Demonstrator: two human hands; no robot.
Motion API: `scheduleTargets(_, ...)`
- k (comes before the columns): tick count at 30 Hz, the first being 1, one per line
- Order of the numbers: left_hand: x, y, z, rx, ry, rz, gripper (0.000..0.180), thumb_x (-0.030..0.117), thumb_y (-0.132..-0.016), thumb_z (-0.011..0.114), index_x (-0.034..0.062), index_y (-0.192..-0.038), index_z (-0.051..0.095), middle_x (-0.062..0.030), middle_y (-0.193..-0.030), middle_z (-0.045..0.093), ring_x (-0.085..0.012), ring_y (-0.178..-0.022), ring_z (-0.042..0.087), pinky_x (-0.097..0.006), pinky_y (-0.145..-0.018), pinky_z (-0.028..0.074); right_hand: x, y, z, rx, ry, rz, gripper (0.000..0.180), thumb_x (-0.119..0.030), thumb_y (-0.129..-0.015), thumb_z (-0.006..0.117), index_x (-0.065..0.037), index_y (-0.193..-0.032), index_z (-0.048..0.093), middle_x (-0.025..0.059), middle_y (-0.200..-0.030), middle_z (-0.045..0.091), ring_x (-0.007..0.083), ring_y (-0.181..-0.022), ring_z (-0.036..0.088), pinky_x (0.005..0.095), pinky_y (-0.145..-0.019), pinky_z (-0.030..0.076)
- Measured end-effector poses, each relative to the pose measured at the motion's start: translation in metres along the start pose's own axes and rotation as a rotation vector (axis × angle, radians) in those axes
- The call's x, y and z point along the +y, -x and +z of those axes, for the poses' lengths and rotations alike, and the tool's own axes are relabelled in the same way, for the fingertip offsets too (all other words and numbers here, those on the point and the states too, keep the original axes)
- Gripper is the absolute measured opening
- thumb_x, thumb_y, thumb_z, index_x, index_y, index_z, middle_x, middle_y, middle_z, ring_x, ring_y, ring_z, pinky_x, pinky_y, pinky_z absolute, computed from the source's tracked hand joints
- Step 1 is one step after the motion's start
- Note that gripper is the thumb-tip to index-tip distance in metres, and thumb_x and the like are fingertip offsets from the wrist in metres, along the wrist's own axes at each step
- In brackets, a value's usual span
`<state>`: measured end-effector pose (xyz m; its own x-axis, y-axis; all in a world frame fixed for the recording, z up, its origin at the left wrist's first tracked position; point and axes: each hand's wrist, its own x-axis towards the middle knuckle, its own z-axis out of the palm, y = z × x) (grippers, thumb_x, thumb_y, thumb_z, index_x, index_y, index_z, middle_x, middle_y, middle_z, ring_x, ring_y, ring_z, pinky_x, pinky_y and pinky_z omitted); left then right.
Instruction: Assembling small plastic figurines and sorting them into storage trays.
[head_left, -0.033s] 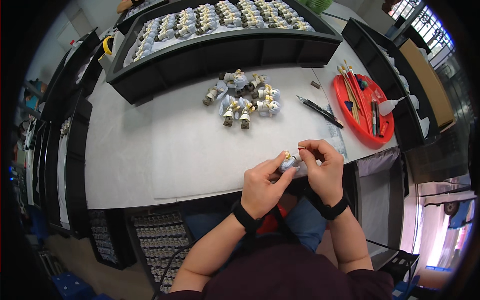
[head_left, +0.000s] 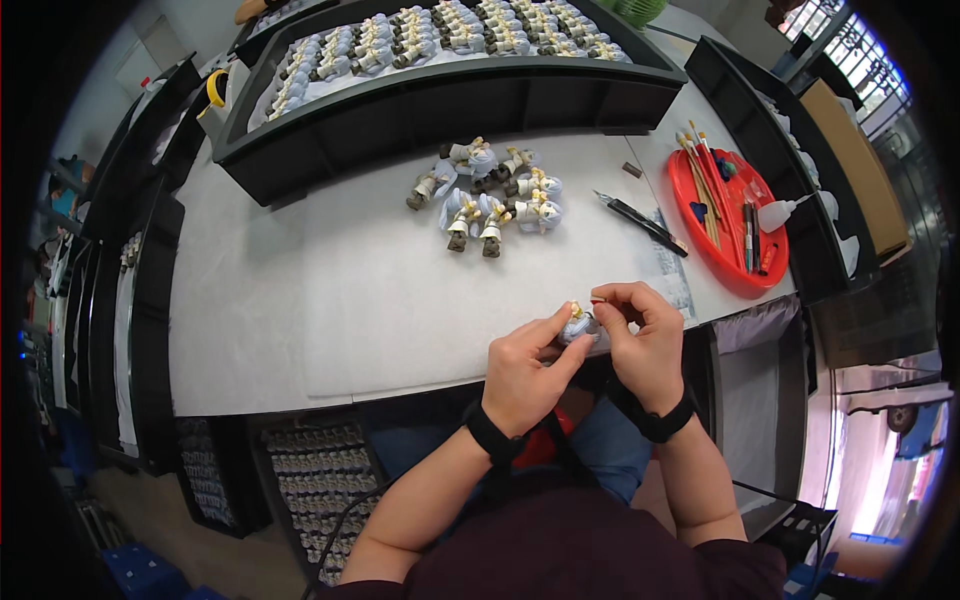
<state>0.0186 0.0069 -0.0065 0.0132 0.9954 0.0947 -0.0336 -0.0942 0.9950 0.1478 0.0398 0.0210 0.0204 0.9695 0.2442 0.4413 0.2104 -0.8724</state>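
Note:
Near the table's front edge, my left hand grips a small figurine between thumb and fingers. Pale blue-grey and yellow parts of it show; the rest is hidden by the fingers. Just right of it, my right hand pinches a tiny piece with a red part, too small to name. The piece is close to the figurine's top; whether they touch I cannot tell. Farther off on the white sheet lies a loose group of several similar figurines, with white, pale blue, yellow and dark brown parts.
A black tray with rows of figurines spans the back. At right lie a craft knife, a small dark block and a red tray with paintbrushes and a white squeeze bottle. Below left, another tray holds figurines.
My right hand has shifted slightly left, bringing the tiny red piece a little closer to the figurine. My left hand stays in place.

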Motion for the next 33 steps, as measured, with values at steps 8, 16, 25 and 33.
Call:
scheduleTargets(8, -0.004, -0.003, 0.0, 0.015, 0.007, 0.016, 0.034, 0.005, -0.074, 0.063, -0.0073, -0.104, 0.053, -0.0105, -0.079, 0.061, -0.0083, -0.069, 0.058, -0.018, -0.057, 0.046, -0.005, 0.003, 0.001, 0.007, 0.023, -0.051, 0.01, 0.003, -0.071, 0.057, 0.002, -0.081, 0.059, 0.0089, -0.07, 0.057, 0.0133, -0.057, 0.053, 0.0238, -0.054, 0.042)
scheduleTargets(16, 0.003, 0.0, -0.002, 0.024, -0.066, -0.007, 0.034, 0.005, -0.073, 0.064, -0.0077, -0.104, 0.054, -0.0113, -0.077, 0.061, -0.0087, -0.066, 0.058, -0.019, -0.056, 0.046, -0.001, 0.0, 0.002, 0.018, 0.022, -0.033, 0.011, 0.004, -0.07, 0.057, 0.001, -0.081, 0.059, 0.0089, -0.069, 0.057, 0.0133, -0.057, 0.054, 0.0237, -0.054, 0.042)
scheduleTargets(25, -0.002, -0.002, 0.008, -0.009, -0.02, 0.009, 0.035, 0.006, -0.073, 0.064, -0.0073, -0.104, 0.054, -0.0112, -0.078, 0.06, -0.0084, -0.066, 0.058, -0.018, -0.055, 0.046, 0.004, 0.002, -0.007, -0.01, 0.071, -0.094, 0.009, 0.003, -0.071, 0.057, 0.002, -0.079, 0.059, 0.0092, -0.069, 0.057, 0.0137, -0.056, 0.053, 0.0237, -0.053, 0.042)
scheduleTargets(33, -0.006, -0.006, -0.01, 0.061, -0.025, 0.051, 0.035, 0.007, -0.074, 0.063, -0.0062, -0.104, 0.054, -0.0088, -0.076, 0.06, -0.0063, -0.063, 0.056, -0.019, -0.053, 0.045, 0.003, -0.008, 0.015, -0.06, 0.043, -0.031, 0.009, 0.002, -0.07, 0.057, 0.002, -0.079, 0.058, 0.0097, -0.068, 0.057, 0.0146, -0.06, 0.054, 0.0241, -0.057, 0.042)
